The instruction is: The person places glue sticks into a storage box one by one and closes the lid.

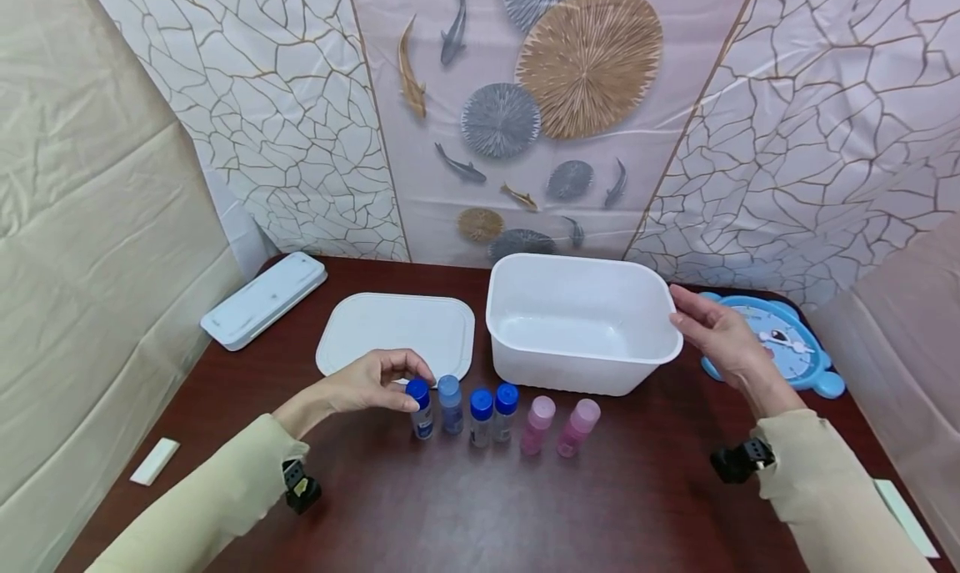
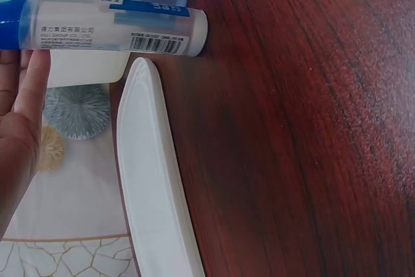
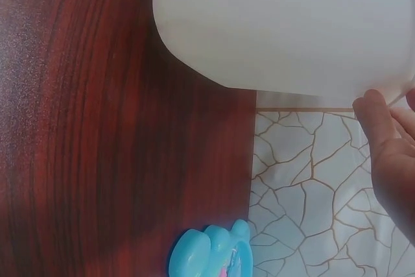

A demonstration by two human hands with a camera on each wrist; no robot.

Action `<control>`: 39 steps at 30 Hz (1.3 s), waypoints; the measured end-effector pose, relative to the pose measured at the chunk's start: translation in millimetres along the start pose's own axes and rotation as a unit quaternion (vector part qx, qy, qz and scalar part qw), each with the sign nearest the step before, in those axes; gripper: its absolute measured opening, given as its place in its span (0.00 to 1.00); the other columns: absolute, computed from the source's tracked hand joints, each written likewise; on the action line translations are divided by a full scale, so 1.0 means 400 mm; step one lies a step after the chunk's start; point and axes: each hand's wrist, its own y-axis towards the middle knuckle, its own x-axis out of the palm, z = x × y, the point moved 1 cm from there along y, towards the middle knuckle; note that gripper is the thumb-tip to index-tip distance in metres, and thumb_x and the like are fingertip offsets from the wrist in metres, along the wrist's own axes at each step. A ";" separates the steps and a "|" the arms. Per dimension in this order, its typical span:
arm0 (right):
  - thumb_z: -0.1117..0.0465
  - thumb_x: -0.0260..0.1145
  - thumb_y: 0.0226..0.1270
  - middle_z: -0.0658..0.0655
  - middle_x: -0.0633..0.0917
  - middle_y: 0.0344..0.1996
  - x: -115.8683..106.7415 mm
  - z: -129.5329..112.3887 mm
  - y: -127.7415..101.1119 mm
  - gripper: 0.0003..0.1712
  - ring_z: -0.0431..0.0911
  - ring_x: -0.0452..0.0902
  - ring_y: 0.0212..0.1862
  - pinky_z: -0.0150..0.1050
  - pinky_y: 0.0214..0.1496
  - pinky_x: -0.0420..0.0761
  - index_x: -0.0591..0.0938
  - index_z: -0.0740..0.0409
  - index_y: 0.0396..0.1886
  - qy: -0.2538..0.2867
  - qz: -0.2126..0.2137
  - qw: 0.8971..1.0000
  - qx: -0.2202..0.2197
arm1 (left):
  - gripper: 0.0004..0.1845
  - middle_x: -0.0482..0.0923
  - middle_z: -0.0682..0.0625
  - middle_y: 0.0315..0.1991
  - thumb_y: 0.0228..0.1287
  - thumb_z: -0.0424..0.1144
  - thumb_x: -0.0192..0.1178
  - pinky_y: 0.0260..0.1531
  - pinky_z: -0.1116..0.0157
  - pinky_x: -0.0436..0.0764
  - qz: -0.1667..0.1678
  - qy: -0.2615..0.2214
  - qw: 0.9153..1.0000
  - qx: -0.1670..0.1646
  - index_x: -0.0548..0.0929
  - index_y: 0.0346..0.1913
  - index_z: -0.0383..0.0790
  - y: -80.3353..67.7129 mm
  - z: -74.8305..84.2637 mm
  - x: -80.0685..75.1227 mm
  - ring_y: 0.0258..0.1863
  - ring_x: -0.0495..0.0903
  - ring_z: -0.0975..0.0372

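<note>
Six small bottles stand in a row on the dark wooden table (image 1: 525,506): several blue-capped ones (image 1: 480,414) and two pink ones (image 1: 558,425). My left hand (image 1: 397,383) curls over the leftmost blue-capped bottle (image 1: 421,408) and pinches its cap. In the left wrist view that bottle (image 2: 110,27) lies against my fingers (image 2: 29,95). Behind the row sits an empty white tub (image 1: 577,364). My right hand (image 1: 693,314) touches its right rim with nearly straight fingers. The right wrist view shows the tub (image 3: 285,24) and my right hand (image 3: 389,141) at its edge.
A flat white lid (image 1: 397,335) lies left of the tub, and its edge (image 2: 152,180) shows in the left wrist view. A white case (image 1: 264,299) sits at the back left, a blue clock (image 1: 780,339) at the right. White slips (image 1: 155,460) lie near the table edges.
</note>
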 end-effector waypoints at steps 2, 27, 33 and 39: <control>0.55 0.55 0.72 0.70 0.54 0.70 0.000 0.000 0.000 0.37 0.20 0.67 0.52 0.16 0.47 0.73 0.52 0.64 0.72 0.004 0.002 1.000 -0.001 | 0.24 0.78 0.46 0.43 0.55 0.32 0.67 0.39 0.70 0.82 -0.002 0.001 1.000 -0.001 0.72 0.49 0.20 0.002 -0.004 0.000 0.39 0.79 0.66; 0.53 0.55 0.71 0.71 0.56 0.69 -0.005 -0.002 -0.001 0.37 0.18 0.68 0.47 0.17 0.46 0.74 0.53 0.64 0.72 0.006 -0.007 1.000 0.002 | 0.21 0.77 0.43 0.52 0.60 0.30 0.62 0.53 0.57 0.78 0.047 0.098 0.993 -0.035 0.74 0.57 0.33 0.219 0.347 -0.112 0.50 0.77 0.56; 0.54 0.55 0.72 0.71 0.56 0.69 -0.007 -0.001 -0.002 0.37 0.18 0.68 0.47 0.18 0.47 0.74 0.53 0.64 0.72 0.017 -0.004 1.000 -0.001 | 0.23 0.76 0.41 0.52 0.63 0.29 0.59 0.51 0.59 0.79 0.056 0.084 0.994 -0.049 0.71 0.61 0.32 0.380 0.389 -0.067 0.51 0.77 0.55; 0.56 0.55 0.72 0.72 0.56 0.69 -0.001 -0.002 -0.004 0.36 0.18 0.69 0.46 0.18 0.47 0.75 0.53 0.66 0.72 0.026 0.002 1.000 -0.005 | 0.21 0.78 0.41 0.49 0.62 0.28 0.59 0.50 0.61 0.80 0.058 0.051 0.995 -0.062 0.73 0.59 0.33 0.524 0.362 0.001 0.49 0.79 0.56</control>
